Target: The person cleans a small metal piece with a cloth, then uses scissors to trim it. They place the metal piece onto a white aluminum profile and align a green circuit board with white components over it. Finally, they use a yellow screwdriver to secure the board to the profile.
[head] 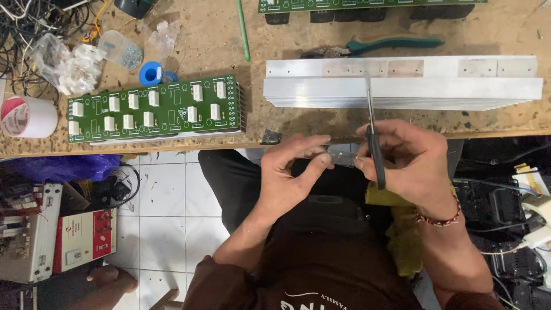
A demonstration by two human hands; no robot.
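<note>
The left hand [290,166] pinches a small clear piece [328,156] between thumb and fingertips, just off the near edge of the tabletop [206,40], over the person's lap. What the piece is cannot be told; it is small and see-through. The right hand [410,158] is closed around the black handles of a pair of scissors [373,129], whose thin blades point away from the person, across the tabletop edge and onto the finned aluminium heat sink [402,86]. The two hands are close together, fingertips nearly meeting at the small piece.

The heat sink lies lengthwise along the near right part of the tabletop. Just beyond it lie green-handled pliers [379,45]. To the left, near the edge, sits a green circuit board [152,109] carrying rows of white block parts. Beyond that board stand a blue spool [152,73], a clear bag of white parts [66,66] and a small clear container [119,49]. A roll of white tape [26,116] rests at the far left edge. A second green board [367,4] shows at the far side.
</note>
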